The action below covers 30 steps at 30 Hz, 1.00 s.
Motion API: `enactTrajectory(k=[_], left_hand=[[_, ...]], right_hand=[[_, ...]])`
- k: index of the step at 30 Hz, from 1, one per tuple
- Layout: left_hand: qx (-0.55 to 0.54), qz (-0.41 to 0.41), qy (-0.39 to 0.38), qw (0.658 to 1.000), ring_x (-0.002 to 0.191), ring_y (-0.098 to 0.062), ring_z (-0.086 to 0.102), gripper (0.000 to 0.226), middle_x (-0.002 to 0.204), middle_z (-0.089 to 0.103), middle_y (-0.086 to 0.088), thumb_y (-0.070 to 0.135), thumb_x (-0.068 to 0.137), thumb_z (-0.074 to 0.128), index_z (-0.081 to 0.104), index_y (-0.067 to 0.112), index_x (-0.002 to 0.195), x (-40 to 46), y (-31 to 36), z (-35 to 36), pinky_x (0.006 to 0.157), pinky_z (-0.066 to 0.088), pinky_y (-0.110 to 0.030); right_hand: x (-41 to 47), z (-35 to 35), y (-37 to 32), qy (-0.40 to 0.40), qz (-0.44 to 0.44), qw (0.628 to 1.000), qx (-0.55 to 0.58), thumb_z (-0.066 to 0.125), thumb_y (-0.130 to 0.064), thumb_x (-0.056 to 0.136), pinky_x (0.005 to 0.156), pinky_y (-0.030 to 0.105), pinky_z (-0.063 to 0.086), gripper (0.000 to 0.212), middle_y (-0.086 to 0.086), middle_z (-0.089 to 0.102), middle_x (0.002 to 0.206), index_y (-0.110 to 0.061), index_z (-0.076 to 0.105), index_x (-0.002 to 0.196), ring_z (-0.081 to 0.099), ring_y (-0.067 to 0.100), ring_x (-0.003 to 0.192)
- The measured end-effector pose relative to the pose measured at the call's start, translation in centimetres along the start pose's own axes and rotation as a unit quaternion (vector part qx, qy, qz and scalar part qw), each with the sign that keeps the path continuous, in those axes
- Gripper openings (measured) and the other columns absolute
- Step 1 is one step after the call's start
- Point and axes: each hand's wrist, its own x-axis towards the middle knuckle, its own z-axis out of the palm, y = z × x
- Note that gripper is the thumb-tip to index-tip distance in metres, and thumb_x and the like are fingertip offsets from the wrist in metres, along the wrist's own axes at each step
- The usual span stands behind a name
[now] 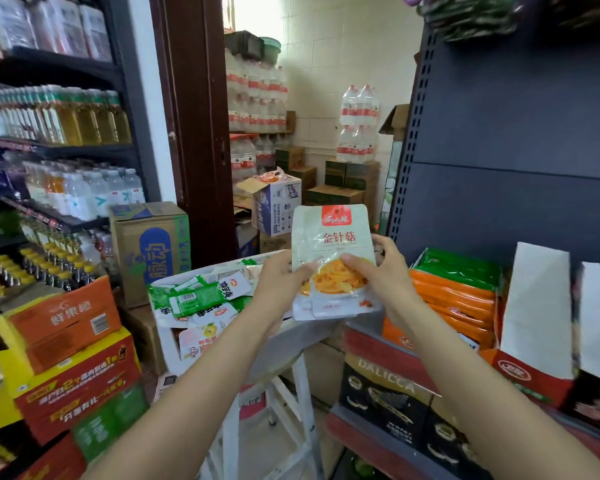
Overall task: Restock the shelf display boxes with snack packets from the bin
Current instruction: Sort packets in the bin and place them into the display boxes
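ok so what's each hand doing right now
Left hand: holds the white snack packets by their left edge.
Right hand: holds the same packets, thumb on the front.

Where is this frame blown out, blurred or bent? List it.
Head view: the window behind the doorway is blown out white; the drinks shelves at the left edge smear with blur; the wide lens bows the dark shelf upright; the held snack packets stay sharp and evenly lit.
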Motion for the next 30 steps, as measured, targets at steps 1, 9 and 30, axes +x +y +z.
enactTrajectory(k=[1,9,30], left_hand=[[-0.033,-0.004,-0.016,0.999,0.098,-0.023,0.068,0.021,0.11,0.07,-0.01,0.003,0.09,0.059,0.066,0.015,0.105,-0.4,0.3,1.1,0.087,0.054,-0.041],[-0.004,0.079,-0.159,0.984,0.099,-0.007,0.059,0.026,0.112,0.062,0.009,0.012,0.093,0.057,0.056,0.023,0.116,-3.6,3.4,14.7,0.085,0.051,-0.022],[0.108,0.152,-0.276,0.943,0.088,-0.019,0.063,0.015,0.098,0.07,-0.004,0.018,0.09,0.063,0.069,0.006,0.095,-10.0,8.3,44.4,0.081,0.051,-0.031]], right_hand=[[-0.5,-1.2,0.0,0.018,-0.001,1.0,0.009,0.072,-0.017,0.082,0.06,0.013,0.05,0.044,-0.004,0.063,0.107,-0.02,0.047,0.118,0.062,0.003,0.086],[-6.5,-14.6,-1.7,0.197,-0.05,0.979,0.013,0.073,-0.008,0.08,0.066,0.02,0.055,0.034,0.001,0.067,0.098,-0.012,0.052,0.106,0.065,0.011,0.084],[-17.7,-43.8,-2.3,0.372,-0.012,0.921,-0.118,0.066,-0.008,0.085,0.086,0.043,0.054,0.015,-0.003,0.069,0.093,-0.022,0.062,0.087,0.067,0.02,0.093]])
